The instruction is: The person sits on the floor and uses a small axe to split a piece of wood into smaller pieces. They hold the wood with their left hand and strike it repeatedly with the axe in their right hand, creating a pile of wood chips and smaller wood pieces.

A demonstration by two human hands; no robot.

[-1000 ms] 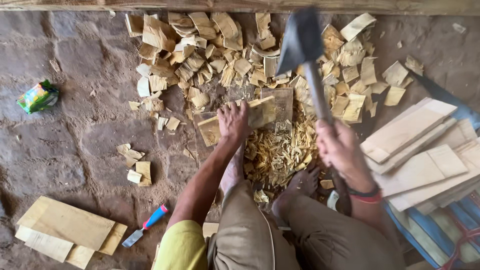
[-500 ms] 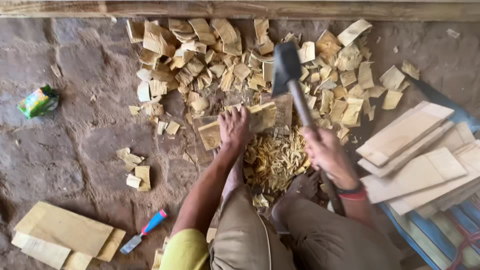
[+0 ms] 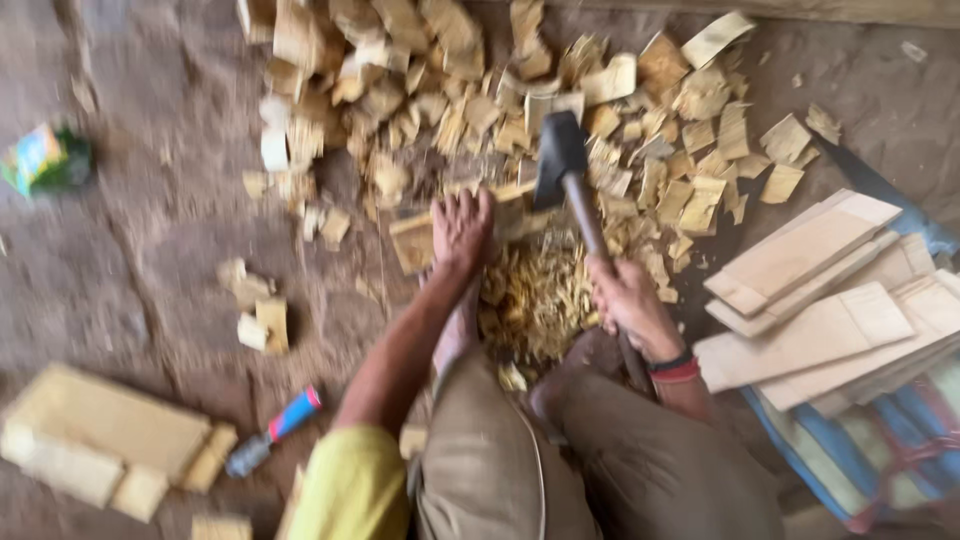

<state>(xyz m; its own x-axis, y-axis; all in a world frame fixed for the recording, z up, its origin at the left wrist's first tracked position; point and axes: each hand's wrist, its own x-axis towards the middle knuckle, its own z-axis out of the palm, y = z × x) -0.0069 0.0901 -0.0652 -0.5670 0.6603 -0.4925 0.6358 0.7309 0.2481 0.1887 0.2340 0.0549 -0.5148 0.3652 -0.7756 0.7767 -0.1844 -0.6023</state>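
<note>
A person chops wood on a dirt floor (image 3: 130,280) strewn with chips.

A stack of flat boards (image 3: 820,290) lies at the floor's right edge. The right hand (image 3: 628,300) has its fingers closed round the hatchet (image 3: 562,160) handle, its head over the wood block (image 3: 430,235). The left hand (image 3: 462,228) presses on that block, fingers spread.

Lighting: soft, even, warm daylight; source direction cannot be told. No glare. Shadows faint, short, gathered under the stacked pale flat wooden boards (image 3: 810,290) at 3 o'clock.

Sharpness: motion blur over the whole frame, strongest at 9 o'clock, where the green and yellow packet (image 3: 45,158) smears into the brown earthen floor (image 3: 130,290). The dark-headed, wooden-handled hatchet (image 3: 565,170) near centre is softly streaked. The pale wooden blocks (image 3: 100,445) at 8 o'clock lack edges.

Distortion: none evident at the edges.
</note>
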